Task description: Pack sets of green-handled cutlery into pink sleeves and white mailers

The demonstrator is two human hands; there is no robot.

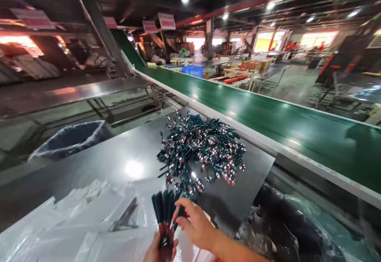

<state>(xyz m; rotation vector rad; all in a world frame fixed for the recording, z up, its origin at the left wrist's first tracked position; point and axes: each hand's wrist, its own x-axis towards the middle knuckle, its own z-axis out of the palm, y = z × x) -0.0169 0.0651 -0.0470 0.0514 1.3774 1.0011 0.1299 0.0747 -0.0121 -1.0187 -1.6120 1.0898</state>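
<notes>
My left hand (pixel 159 250) grips a fanned bundle of dark green handled pieces (pixel 163 208) at the bottom of the view, with their handles pointing up. The pieces' other ends are hidden in that hand. My right hand (pixel 193 222) sits against the bundle's right side, pinching one dark green piece (pixel 179 213) between its fingers. Ahead of both hands, a loose heap of similar pieces (pixel 202 151) with shiny metal ball ends and some red marks lies on a grey sheet-topped table (pixel 104 163). The heap's near edge is just beyond the bundle.
A green conveyor belt (pixel 297 135) with white side rails runs along the right. Stacked transparent plastic sheets (pixel 74 222) lie at lower left. A black-lined bin (pixel 71 141) stands left of the table. Black plastic (pixel 285 226) fills the lower right.
</notes>
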